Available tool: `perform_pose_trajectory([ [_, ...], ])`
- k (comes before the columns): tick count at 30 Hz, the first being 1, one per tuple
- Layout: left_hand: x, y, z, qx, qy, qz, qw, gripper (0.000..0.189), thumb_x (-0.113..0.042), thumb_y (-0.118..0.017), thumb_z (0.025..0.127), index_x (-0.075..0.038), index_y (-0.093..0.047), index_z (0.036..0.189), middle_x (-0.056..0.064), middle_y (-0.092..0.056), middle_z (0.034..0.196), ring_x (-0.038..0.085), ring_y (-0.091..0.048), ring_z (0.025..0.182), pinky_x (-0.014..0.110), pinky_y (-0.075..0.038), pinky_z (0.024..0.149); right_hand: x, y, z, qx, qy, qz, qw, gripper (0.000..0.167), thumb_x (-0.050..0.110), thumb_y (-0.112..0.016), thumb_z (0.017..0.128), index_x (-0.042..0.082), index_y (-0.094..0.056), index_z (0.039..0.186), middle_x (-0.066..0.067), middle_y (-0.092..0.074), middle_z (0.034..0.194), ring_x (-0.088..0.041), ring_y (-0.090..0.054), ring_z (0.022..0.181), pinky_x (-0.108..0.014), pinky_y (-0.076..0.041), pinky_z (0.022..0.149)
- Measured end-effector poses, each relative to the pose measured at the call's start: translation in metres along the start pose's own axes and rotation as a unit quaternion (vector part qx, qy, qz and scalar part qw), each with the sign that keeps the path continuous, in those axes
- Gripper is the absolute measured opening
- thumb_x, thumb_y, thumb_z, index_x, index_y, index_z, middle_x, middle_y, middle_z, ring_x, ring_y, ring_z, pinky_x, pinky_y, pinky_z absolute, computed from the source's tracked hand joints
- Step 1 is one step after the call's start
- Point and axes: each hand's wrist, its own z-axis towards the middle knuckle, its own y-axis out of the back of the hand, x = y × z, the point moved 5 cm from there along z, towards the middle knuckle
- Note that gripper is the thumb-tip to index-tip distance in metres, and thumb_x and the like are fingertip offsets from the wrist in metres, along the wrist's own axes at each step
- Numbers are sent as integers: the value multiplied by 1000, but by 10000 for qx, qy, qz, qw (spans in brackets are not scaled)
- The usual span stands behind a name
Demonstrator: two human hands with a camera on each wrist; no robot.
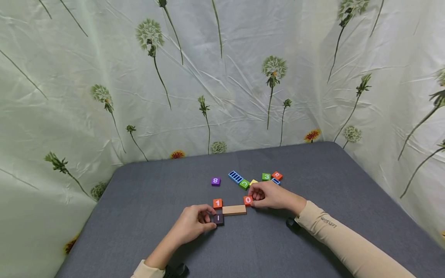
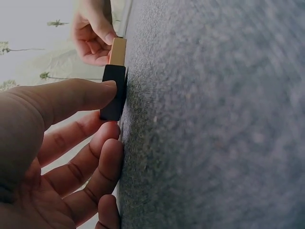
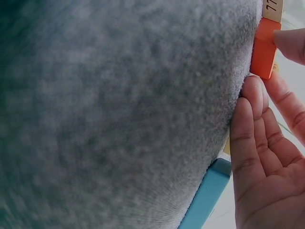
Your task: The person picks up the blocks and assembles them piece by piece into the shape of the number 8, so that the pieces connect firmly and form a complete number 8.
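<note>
My left hand [image 1: 195, 224] pinches a black block [image 1: 218, 219] with a white stroke on it, thumb against its near side; the left wrist view shows the same black block [image 2: 113, 93] on edge. Just behind it lies an orange tile [image 1: 217, 203] marked 1. A plain wooden bar [image 1: 234, 210] lies flat to the right of both. At the bar's right end, my right hand [image 1: 272, 196] holds an orange tile [image 1: 247, 200] marked 0 between thumb and fingers. In the right wrist view this orange tile [image 3: 265, 50] touches the table beside a wooden piece.
Behind the hands lie a purple 8 tile [image 1: 216, 181], a long blue slotted piece [image 1: 235, 177], a green C tile [image 1: 244, 184], a green 3 tile [image 1: 266, 177] and a red R tile [image 1: 277, 175]. A yellow tile is partly hidden by the right hand. Flowered cloth hangs behind the grey table [image 1: 156, 185].
</note>
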Motion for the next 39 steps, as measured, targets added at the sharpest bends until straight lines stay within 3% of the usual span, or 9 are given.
perform_pose_trajectory([
  [39, 2, -1, 0, 15, 186, -138, 9997, 32, -12, -92, 83, -13, -74, 110, -2, -63, 81, 14, -56, 70, 24, -44, 58, -3, 0, 0, 56, -79, 82, 9999, 16, 21, -80, 96, 12, -71, 107, 2, -65, 91, -4, -57, 79, -23, -51, 74],
])
